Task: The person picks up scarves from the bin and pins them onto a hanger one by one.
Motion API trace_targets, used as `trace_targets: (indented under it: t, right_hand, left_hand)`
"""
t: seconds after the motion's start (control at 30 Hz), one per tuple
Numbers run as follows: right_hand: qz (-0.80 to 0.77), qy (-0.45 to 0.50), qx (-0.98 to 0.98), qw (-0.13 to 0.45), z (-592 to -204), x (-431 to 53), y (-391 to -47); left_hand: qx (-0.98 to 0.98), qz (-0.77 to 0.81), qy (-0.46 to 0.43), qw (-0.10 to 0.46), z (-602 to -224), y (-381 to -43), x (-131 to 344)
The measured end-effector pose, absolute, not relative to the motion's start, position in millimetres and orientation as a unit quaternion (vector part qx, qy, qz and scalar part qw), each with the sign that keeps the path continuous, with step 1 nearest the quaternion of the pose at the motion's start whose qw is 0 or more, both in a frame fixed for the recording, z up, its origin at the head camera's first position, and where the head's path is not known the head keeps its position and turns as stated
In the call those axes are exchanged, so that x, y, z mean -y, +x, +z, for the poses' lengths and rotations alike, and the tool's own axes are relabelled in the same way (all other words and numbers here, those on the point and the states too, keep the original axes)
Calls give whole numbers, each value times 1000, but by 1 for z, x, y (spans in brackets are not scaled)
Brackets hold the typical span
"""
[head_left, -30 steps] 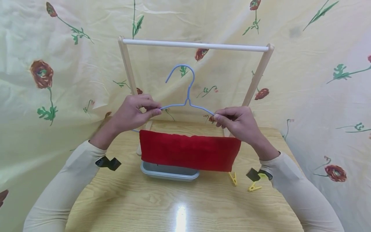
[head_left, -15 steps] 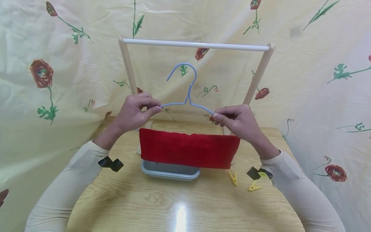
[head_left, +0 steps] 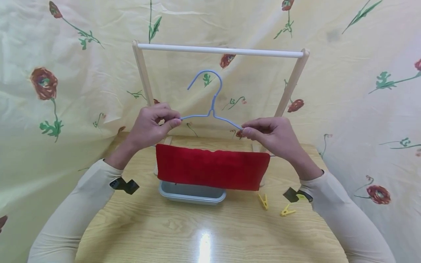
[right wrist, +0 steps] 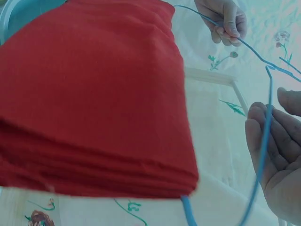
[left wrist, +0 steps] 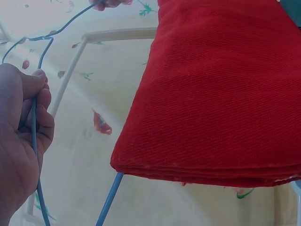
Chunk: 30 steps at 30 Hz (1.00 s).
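A blue wire hanger [head_left: 213, 106] is held up over the table, its hook at the top. A folded red cloth [head_left: 212, 168] hangs over its lower bar. My left hand [head_left: 152, 124] pinches the hanger's left shoulder between thumb and fingers. At the right shoulder is my right hand [head_left: 274, 137]; in the right wrist view its fingers [right wrist: 277, 141] touch the wire, while the thumb stands apart from it. The cloth's stacked layers show at its lower edge in both wrist views.
A wooden rack with a white rail [head_left: 220, 50] stands behind the hanger. Below the cloth sits a light blue-grey tray [head_left: 194, 199], partly covered from view. Two yellow clothespins [head_left: 264, 201] lie on the wooden table [head_left: 158, 230]. Flowered fabric [head_left: 82, 73] surrounds the table.
The hanger and cloth have risen slightly. My right hand's thumb has straightened at the hanger's shoulder, and its grip looks looser. My left hand keeps its pinch.
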State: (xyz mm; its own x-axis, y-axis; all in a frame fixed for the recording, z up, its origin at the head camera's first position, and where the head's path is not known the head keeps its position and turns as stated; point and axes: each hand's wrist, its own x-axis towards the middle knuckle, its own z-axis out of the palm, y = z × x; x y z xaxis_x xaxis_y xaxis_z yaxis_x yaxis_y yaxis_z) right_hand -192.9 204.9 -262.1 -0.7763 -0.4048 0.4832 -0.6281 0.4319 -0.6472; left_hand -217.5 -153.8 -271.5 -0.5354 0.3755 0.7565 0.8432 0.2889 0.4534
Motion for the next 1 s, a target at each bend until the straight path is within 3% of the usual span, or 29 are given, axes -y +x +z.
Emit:
trace_targets:
  t: [0.2, 0.57, 1.0]
  right_hand:
    - [424, 301, 838, 165, -259, -219, -190]
    - [494, 282, 803, 179, -264, -263, -182]
    - [533, 274, 782, 172, -324, -332, -174]
  left_hand:
    - [753, -453, -392, 271, -270, -217, 157]
    - [759, -454, -379, 272, -267, -215, 163]
    - [768, -450, -364, 275, -266, -213, 168]
